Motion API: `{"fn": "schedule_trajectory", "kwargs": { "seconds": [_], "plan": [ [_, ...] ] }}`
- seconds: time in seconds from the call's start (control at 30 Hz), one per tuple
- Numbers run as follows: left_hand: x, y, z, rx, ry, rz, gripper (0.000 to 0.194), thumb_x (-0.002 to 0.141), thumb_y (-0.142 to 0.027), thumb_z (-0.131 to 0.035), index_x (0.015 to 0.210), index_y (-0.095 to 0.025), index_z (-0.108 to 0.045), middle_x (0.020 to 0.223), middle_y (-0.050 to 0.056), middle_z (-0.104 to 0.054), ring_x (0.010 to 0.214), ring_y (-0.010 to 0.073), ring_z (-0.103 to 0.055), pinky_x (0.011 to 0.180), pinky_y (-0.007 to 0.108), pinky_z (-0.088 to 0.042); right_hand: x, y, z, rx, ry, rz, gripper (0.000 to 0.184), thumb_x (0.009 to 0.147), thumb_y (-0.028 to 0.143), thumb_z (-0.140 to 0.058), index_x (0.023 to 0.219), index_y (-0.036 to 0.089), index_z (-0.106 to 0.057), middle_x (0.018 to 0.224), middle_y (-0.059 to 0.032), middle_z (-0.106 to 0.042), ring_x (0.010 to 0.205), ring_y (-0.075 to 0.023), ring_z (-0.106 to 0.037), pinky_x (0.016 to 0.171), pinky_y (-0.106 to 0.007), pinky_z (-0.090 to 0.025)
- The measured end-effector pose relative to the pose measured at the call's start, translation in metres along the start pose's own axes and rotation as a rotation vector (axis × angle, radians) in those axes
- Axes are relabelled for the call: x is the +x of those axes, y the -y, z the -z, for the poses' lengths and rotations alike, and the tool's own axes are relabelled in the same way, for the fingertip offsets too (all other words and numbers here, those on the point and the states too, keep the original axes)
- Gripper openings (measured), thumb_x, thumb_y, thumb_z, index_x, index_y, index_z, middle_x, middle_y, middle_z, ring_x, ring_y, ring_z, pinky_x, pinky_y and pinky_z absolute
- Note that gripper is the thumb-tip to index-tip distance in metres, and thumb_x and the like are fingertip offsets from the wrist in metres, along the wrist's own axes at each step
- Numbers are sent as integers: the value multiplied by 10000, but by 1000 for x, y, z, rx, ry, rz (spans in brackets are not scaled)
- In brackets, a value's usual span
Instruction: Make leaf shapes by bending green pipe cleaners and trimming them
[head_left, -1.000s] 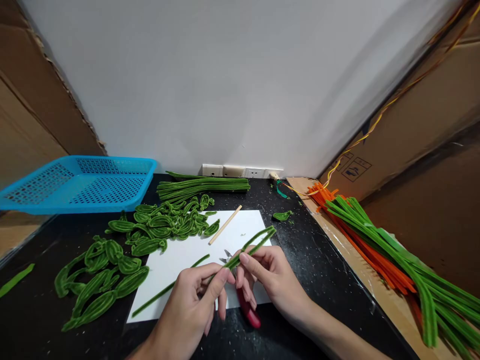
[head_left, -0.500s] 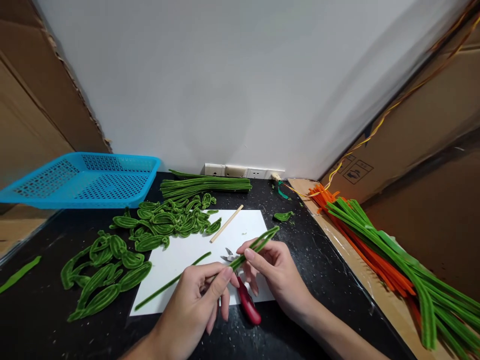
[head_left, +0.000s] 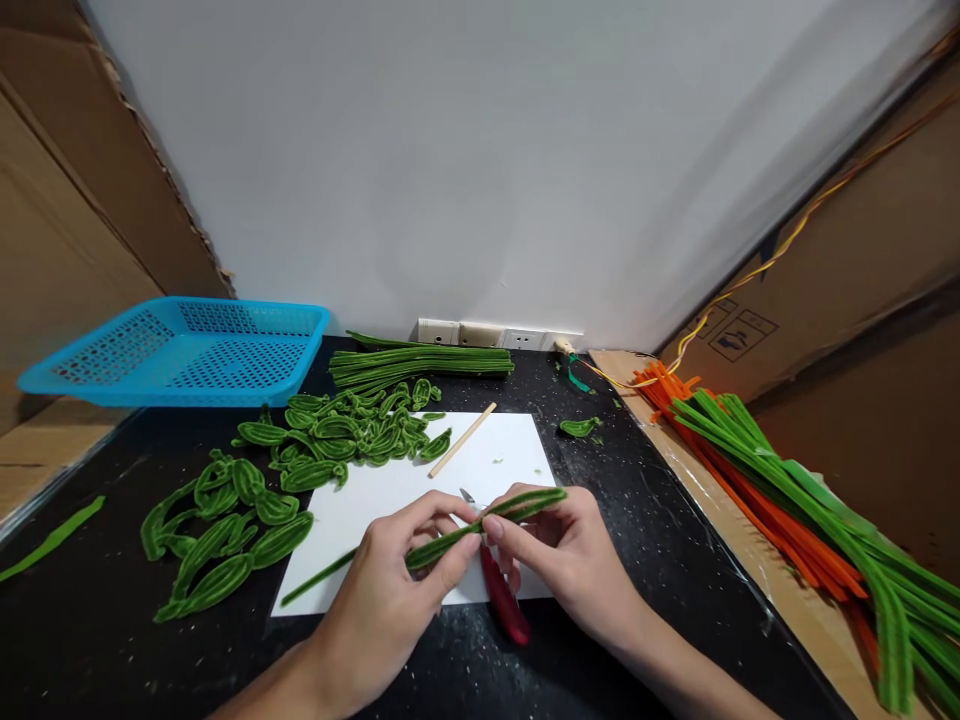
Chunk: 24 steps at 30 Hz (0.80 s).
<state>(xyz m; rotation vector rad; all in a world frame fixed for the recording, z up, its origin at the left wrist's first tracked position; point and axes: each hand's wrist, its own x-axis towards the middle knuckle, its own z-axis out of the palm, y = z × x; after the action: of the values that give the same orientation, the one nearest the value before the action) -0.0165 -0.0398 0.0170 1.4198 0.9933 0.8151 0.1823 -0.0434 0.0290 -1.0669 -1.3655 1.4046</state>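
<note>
A folded green pipe cleaner [head_left: 531,503] is pinched at its middle between both hands, above the white sheet of paper [head_left: 517,450]. My left hand [head_left: 397,590] grips it from the left, with thumb and forefinger closed. From the other side my right hand [head_left: 574,560] pinches it with the thumb on top; a narrow loop sticks out to the right. Beneath the hands lie red-handled pliers [head_left: 504,600], their jaws partly hidden. One straight green pipe cleaner [head_left: 319,578] rests on the paper, partly behind my left hand. A thin wooden stick [head_left: 462,440] lies farther up the sheet.
Left of the paper are piled leaf-shaped green pieces [head_left: 337,430]. Behind them lie a bundle of green pipe cleaners [head_left: 424,365] and a blue basket [head_left: 217,345]. Orange [head_left: 787,540] and green bundles [head_left: 817,510] lie on cardboard at right. A power strip [head_left: 484,335] lines the wall.
The hands have drawn closer together along the pipe cleaner, which now shows a loop on each side of the pinch. The view has shifted slightly, moving the table things a little rightward.
</note>
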Motion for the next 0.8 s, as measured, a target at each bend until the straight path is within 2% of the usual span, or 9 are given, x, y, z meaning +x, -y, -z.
{"fn": "schedule_trajectory", "kwargs": {
  "seconds": [0.1, 0.27, 0.37, 0.53, 0.63, 0.73, 0.8],
  "plan": [
    [0, 2, -1, 46, 2, -25, 276, 1025, -471, -604, 986, -205, -664, 885, 17, -673, 821, 167, -626, 726, 246, -471, 0, 2, 0, -19, 4, -22, 310, 885, 461, -811, 842, 159, -752, 606, -4, -662, 509, -135, -613, 521, -241, -495],
    [-2, 1, 4, 173, 15, -2, 290, 1019, -469, -601, 1133, -219, -694, 724, -37, -480, 680, 136, -485, 640, 249, -372, 5, 2, 5, 17, -34, -20, 315, 832, 444, -861, 838, 148, -752, 675, -8, -677, 520, -105, -565, 515, -220, -494],
    [-2, 0, 5, 189, 4, -15, 308, 1009, -485, -613, 1104, -210, -715, 674, -53, -381, 636, 125, -408, 600, 244, -328, 5, 1, 6, 16, -3, -39, 309, 817, 427, -876, 855, 146, -754, 715, -14, -687, 550, -104, -570, 529, -217, -492],
    [-1, 0, 2, 67, 43, 24, 381, 1024, -548, -565, 1074, -191, -688, 756, -25, -575, 477, 70, -439, 474, 215, -356, 3, 0, 5, 29, 45, -84, 312, 849, 444, -845, 924, 153, -764, 687, -7, -678, 539, -104, -565, 534, -228, -469],
    [0, 2, 2, 58, 4, 29, 371, 1012, -545, -592, 1073, -192, -688, 769, -14, -628, 421, 65, -475, 427, 206, -384, 5, 4, 9, -37, 48, -47, 290, 887, 446, -807, 928, 161, -772, 752, -28, -701, 599, -120, -589, 581, -244, -492],
    [0, 3, 7, 186, -71, -76, 280, 1021, -455, -616, 1028, -193, -716, 766, -4, -678, 431, 76, -511, 438, 209, -423, 7, 10, 16, -137, 45, 108, 287, 940, 464, -740, 968, 183, -790, 976, -84, -739, 868, -194, -675, 760, -301, -538],
    [0, 3, 11, 348, -127, -235, 185, 1021, -349, -639, 1008, -194, -739, 790, 5, -716, 483, 95, -572, 486, 215, -465, 6, 14, 18, -202, 28, 181, 290, 973, 472, -693, 990, 200, -791, 1062, -98, -737, 982, -229, -678, 817, -333, -532]
  ]
}}
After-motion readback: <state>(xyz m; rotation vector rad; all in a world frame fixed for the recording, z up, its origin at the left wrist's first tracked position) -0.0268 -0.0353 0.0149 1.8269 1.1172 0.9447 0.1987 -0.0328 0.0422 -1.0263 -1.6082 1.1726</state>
